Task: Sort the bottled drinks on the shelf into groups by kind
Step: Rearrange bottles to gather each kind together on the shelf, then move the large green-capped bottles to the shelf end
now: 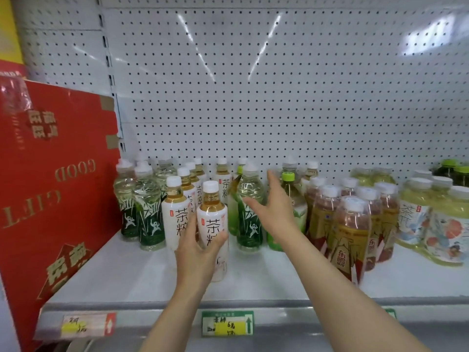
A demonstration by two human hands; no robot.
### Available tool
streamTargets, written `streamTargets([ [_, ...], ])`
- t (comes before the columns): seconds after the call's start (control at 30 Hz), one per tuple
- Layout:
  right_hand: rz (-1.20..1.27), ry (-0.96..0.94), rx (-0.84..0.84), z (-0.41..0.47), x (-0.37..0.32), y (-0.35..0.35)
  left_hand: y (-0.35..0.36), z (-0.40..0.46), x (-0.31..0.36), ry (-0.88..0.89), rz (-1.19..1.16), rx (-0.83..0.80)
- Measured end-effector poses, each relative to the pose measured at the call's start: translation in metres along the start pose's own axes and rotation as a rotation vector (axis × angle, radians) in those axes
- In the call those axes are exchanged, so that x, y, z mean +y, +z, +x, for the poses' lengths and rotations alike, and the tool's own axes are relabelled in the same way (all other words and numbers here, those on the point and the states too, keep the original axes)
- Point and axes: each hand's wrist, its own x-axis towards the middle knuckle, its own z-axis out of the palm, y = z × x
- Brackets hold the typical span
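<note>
- A white-labelled tea bottle [212, 224], filled with amber liquid, is clasped by the left grip [200, 246] at the shelf [142, 275] front.
- The right grip [275, 212] is spread, fingers straight, beside a green bamboo-print bottle [250, 212] of pale liquid.

Bare shelf [132, 273] front lies open; packed bottles [351, 224] and red box [50, 189] hem it.
</note>
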Motion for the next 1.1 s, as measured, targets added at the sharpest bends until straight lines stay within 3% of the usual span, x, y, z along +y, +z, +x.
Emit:
streamTargets([
  [0.07,-0.093,0.028,-0.03,0.008,0.002,0.012,0.0,-0.001,-0.002,-0.008,-0.054,-0.037],
  [0.2,-0.312,0.012,0.142,0.006,0.0,0.022,0.004,0.005,-0.006,-0.011,-0.103,-0.036],
  [0.4,-0.132,0.08,0.175,-0.029,-0.001,-0.006,0.024,0.035,-0.016,-0.021,-0.032,-0.025],
  [0.63,-0.231,0.046,0.157,-0.063,0.002,-0.05,0.06,0.079,-0.029,-0.092,0.036,0.002],
  [0.8,-0.169,-0.017,0.136,-0.072,0.01,-0.057,0.066,0.093,-0.02,-0.142,0.178,0.117],
  [0.87,-0.13,-0.021,0.131,-0.075,0.015,-0.055,0.07,0.076,-0.011,0.03,0.272,0.191],
  [0.97,-0.071,-0.017,0.139,-0.076,0.02,-0.051,0.084,0.058,0.007,0.329,0.181,0.055],
  [1.1,0.048,0.009,0.159,-0.078,0.028,-0.046,0.107,0.101,0.023,0.246,0.276,-0.136],
])
